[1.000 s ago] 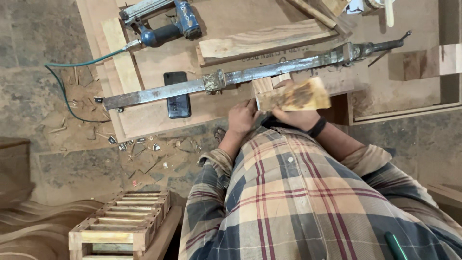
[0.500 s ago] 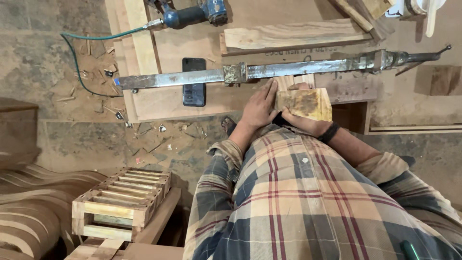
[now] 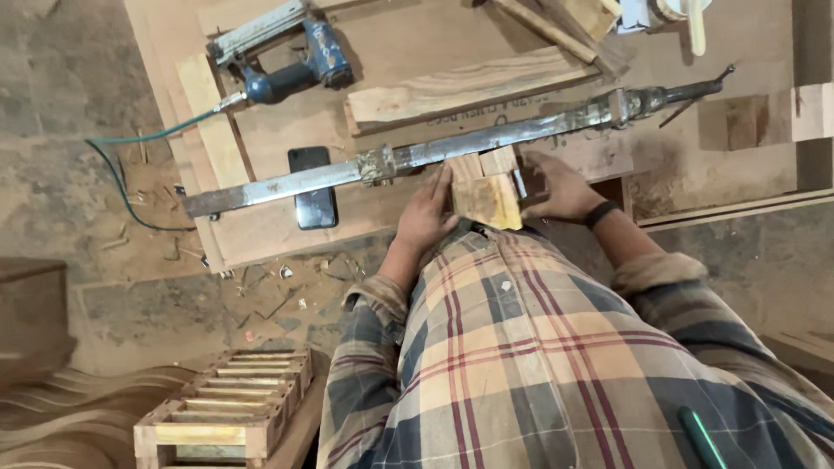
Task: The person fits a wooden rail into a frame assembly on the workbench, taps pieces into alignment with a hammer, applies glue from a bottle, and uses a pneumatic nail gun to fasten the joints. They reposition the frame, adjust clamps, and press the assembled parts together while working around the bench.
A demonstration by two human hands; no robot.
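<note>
Lowered now, wood block sits between both hands (apart, pressing its sides).

A plywood workbench stands on a dusty, chip-strewn concrete floor beside a slatted wooden crate.

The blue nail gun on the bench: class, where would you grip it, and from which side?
Grip the nail gun by its dark blue handle, coming from above. It lies flat on the workbench; the hose trails off one end, and the handle is slim enough for fingers.
</note>
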